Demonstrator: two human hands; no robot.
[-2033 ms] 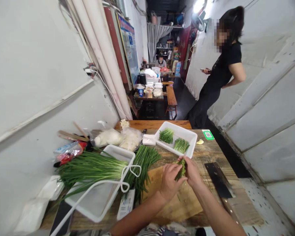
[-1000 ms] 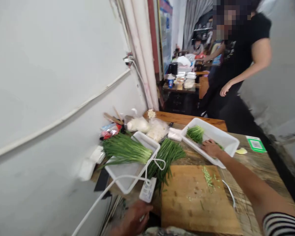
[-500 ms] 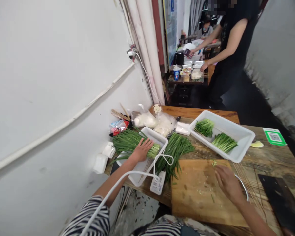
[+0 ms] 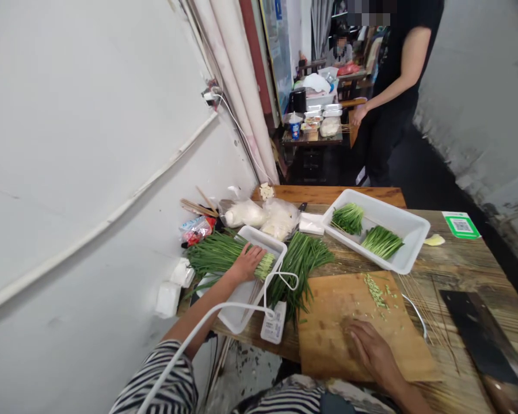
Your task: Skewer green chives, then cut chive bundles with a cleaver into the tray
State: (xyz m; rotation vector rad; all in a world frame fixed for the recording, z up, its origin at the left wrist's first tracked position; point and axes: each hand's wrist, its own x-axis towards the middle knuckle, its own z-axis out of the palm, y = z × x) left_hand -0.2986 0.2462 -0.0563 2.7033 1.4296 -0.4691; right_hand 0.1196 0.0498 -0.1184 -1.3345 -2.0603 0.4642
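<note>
My left hand (image 4: 246,264) lies over a bunch of garlic chives (image 4: 216,253), palm down with its fingers stretched across the pale stems. The bunch rests on a small white tray (image 4: 237,319), its green ends pointing left. On the wooden cutting board (image 4: 328,299), my right hand (image 4: 371,351) is low and flattish, fingers extended and touching the wood; nothing shows in it. Chopped pale stem bits (image 4: 374,289) are scattered at the board's far right. Another pile of chives (image 4: 304,261) lies between tray and board, partly over the board's left edge.
A larger white tray (image 4: 408,244) holds two cut chive bundles. Thin skewers (image 4: 427,310) and a dark cleaver (image 4: 479,333) lie right of the board. A white cable (image 4: 224,305) crosses before my left forearm. Bagged food (image 4: 280,215) stands behind; a person in black (image 4: 397,86) is beyond.
My right hand has moved left and nearer across the board, and more stem bits show at its far side. My left hand stays on the chives. The person beyond has drawn one arm back.
</note>
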